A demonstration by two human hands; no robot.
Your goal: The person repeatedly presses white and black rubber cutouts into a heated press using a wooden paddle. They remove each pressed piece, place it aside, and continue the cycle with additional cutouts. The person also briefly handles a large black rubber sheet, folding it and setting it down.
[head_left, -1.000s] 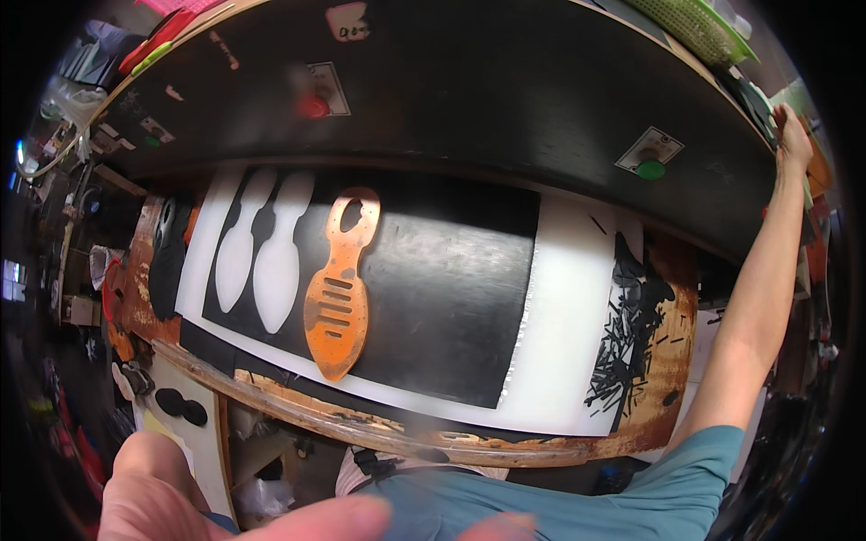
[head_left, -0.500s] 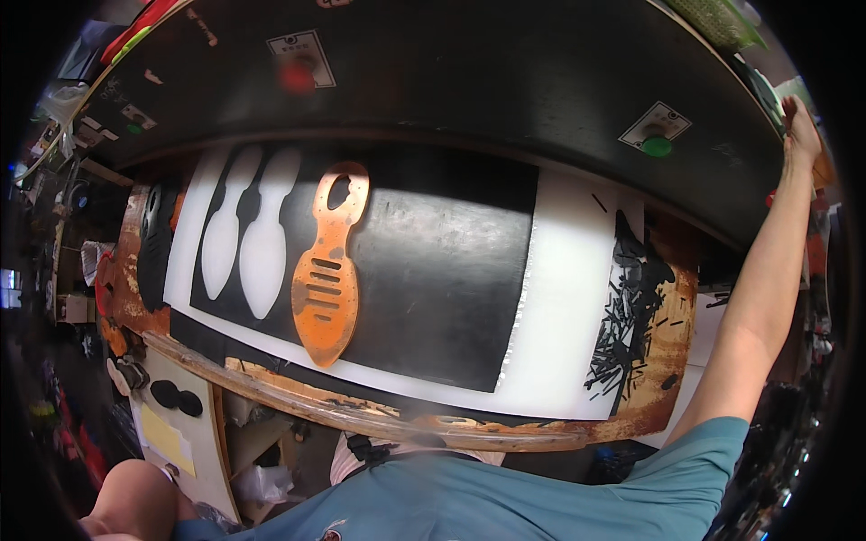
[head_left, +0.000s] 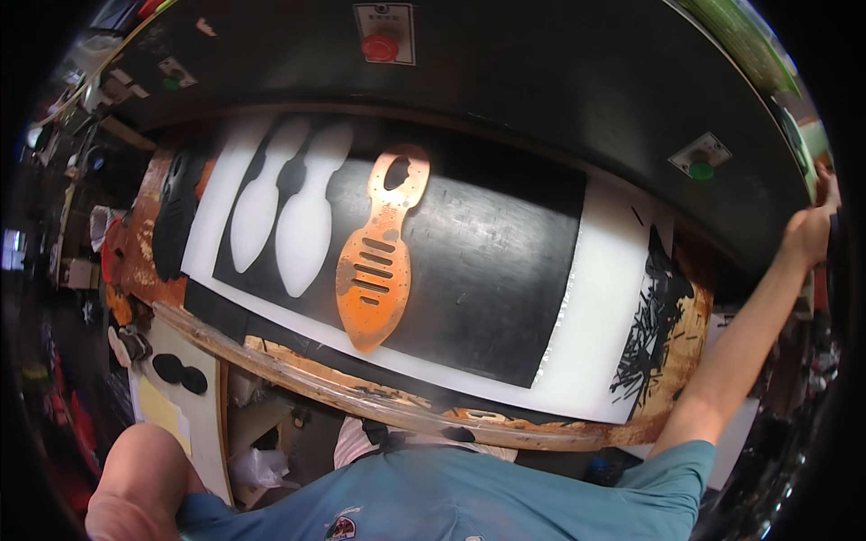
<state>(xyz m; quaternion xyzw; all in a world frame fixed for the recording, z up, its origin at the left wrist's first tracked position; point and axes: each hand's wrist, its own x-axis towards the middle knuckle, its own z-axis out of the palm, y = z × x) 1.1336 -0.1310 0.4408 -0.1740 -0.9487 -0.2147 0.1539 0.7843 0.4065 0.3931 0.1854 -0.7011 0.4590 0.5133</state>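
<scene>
My right hand (head_left: 811, 233) is at the far right rim, its fingers closed at the side edge of a large black machine panel (head_left: 541, 81); what they hold is hidden there. My left arm is bent at the lower left; its hand is out of sight. In front of me lies an orange sole-shaped cutting die (head_left: 374, 270) with several slots and a hole at its narrow end. It rests on a black rubber-like sheet (head_left: 487, 279). Left of it, two white sole-shaped openings (head_left: 305, 225) show in that sheet, over a white board (head_left: 591, 307).
Thin black offcuts (head_left: 645, 334) pile on the right of the board. Black cut pieces (head_left: 176, 216) lie at the left. The panel overhangs the far side, with a red button (head_left: 379, 48) and a green button (head_left: 700, 169). A worn wooden edge (head_left: 397, 412) runs along the front.
The whole view has shifted, so the bench and die appear farther right. My right hand sits lower and nearer the right rim. More of my left arm shows. The die stays on the sheet.
</scene>
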